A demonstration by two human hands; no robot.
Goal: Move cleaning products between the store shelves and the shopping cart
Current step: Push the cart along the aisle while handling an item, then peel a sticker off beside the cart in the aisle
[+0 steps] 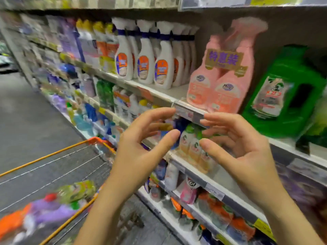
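A pink twin pack of spray bottles (pixel 224 71) with a gold label stands on the upper shelf (pixel 157 92), just above my hands. My left hand (pixel 141 147) and my right hand (pixel 242 145) are raised side by side in front of the shelf edge, palms facing each other, fingers loosely spread, holding nothing. Between them, on the shelf below, stand small green-capped bottles (pixel 192 145). The orange-rimmed wire shopping cart (pixel 58 152) is at lower left with several blurred products (pixel 51 207) inside.
White spray bottles (pixel 145 55) with orange labels line the upper shelf to the left of the pink pack. A large green jug (pixel 284 92) stands to its right. Lower shelves hold many packed bottles and pouches. The grey aisle floor (pixel 26 112) stretches away at left.
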